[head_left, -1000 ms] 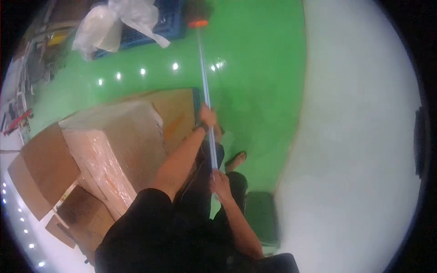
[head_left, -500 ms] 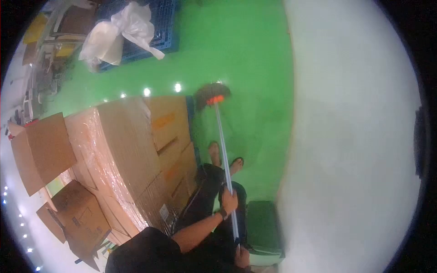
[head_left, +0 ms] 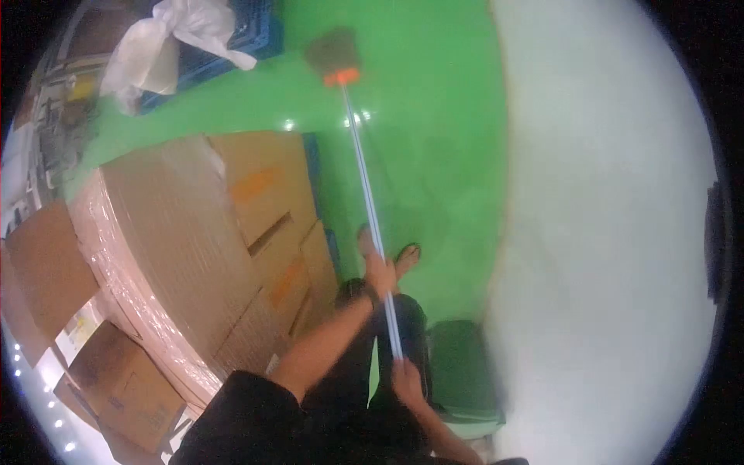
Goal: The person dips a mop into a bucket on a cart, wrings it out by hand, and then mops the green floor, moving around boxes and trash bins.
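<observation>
Fingers of the left hand (head_left: 380, 274) clamp the broom handle (head_left: 361, 167) partway; those of the right hand (head_left: 407, 381) clamp the end opposite the bristles (head_left: 332, 53).

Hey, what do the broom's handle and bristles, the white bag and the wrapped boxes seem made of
Broom handle: perhaps smooth metal or plastic, from its pale sheen. Bristles: dark fibres, too blurred to tell natural from synthetic. White bag: probably thin plastic, crumpled and slightly shiny. Boxes: likely matt cardboard, from their flat brown faces. Wrap: apparently clear plastic, from its glossy glints.
</observation>
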Tool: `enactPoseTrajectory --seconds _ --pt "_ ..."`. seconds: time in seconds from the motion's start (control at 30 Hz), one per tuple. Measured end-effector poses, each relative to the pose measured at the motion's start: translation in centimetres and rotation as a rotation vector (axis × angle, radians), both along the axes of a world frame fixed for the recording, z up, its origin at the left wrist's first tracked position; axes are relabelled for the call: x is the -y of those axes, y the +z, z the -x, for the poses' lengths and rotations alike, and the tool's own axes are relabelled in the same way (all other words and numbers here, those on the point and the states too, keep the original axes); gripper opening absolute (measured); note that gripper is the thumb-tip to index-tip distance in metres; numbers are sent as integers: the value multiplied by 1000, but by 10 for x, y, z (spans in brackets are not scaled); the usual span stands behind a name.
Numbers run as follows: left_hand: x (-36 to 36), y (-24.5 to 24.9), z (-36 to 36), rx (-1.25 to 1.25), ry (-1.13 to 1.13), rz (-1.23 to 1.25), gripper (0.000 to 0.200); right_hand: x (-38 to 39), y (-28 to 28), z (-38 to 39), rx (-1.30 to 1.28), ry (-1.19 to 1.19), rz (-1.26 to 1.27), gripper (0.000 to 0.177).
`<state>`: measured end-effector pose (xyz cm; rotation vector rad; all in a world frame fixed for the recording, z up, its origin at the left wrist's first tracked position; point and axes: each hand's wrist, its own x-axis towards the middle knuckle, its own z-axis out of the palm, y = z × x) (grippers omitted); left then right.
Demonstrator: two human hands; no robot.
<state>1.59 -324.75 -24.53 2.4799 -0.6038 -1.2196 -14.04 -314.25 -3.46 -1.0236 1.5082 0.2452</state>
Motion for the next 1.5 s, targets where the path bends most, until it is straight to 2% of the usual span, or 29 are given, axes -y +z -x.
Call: enactPoseTrajectory --seconds 0.07,0.1,0.17,0.27,0.3,0.37,0.43,0.5,0.53,0.57,0.67,0.7,0.77,0.8,0.83,0.87,0.9,1.0,1.07,1.1,1.13,1.17,1.23,1.3,1.33,1.37,1.43,1.47,1.5 --pt "-63 70 80 -315 86 -118 60 -34 88 63 -215 -42 -320 42" --pt "-81 107 108 -475 140 -218 63 -67 123 94 -272 36 -204 45" --pt "-94 169 132 -699 243 -443 69 -93 185 114 -344 -217 -278 52" --pt "-101 148 127 -720 288 -301 62 -39 205 70 -376 -183 -347 55" --pt "-93 128 113 -640 236 -232 57 -70 166 86 -385 11 -271 46" --pt "-61 75 71 -385 88 -68 48 -39 116 46 -232 -5 -117 44" --pt "0 21 14 -144 -27 61 39 -21 31 8 -39 -259 -149 41" --pt "74 -25 -41 31 -132 159 31 46 -22 -46 114 -286 -39 40" --pt "106 -39 -60 83 -182 223 32 69 -41 -62 204 -433 -123 36" --pt "111 -51 -65 119 -194 234 32 78 -48 -72 293 -583 -214 32" --pt "96 -56 -25 212 -255 218 31 41 -48 -27 241 -448 -142 31" --pt "66 -13 6 109 -210 199 30 -1 -42 2 150 -431 -114 32" --pt "7 79 69 -81 -112 147 29 -69 17 70 -153 -104 -2 37" --pt "-27 111 98 -445 20 -45 40 -86 69 99 -166 -91 5 39" --pt "-64 140 129 -800 150 -240 53 -107 113 127 -320 -44 -257 44" --pt "-170 99 187 -468 -137 -130 45 -160 142 159 -380 -14 -259 43" --pt "-208 133 219 -236 -370 -130 50 -172 184 162 -449 -31 -240 43" --pt "-193 198 215 -727 25 -444 64 -163 236 144 -557 -191 -321 44" --pt "-224 163 218 -768 0 -444 68 -169 245 128 -627 -302 -394 49" --pt "-264 125 222 -610 -445 -168 69 -175 228 124 -581 -252 -313 45" --pt "-267 112 213 -275 -819 111 70 -179 201 120 -537 -196 -239 44" --pt "-264 91 209 -278 -702 108 62 -181 177 114 -493 -141 -168 45" --pt "-159 77 176 -319 -324 67 46 -153 124 96 -403 -263 -274 42" --pt "-62 45 142 -263 -170 157 31 -127 45 83 -222 -290 -37 44" --pt "-20 16 132 -236 -123 215 24 -80 14 68 -143 -297 -7 44" --pt "-2 -43 126 14 -312 292 20 -44 -15 61 -66 -416 -65 45" --pt "73 -86 104 -5 -596 260 24 0 -68 55 21 -552 -70 44" --pt "101 -84 108 -145 -225 177 25 23 -69 48 52 -657 -101 45" --pt "100 -79 116 -124 -255 158 28 13 -74 58 35 -589 -45 45"
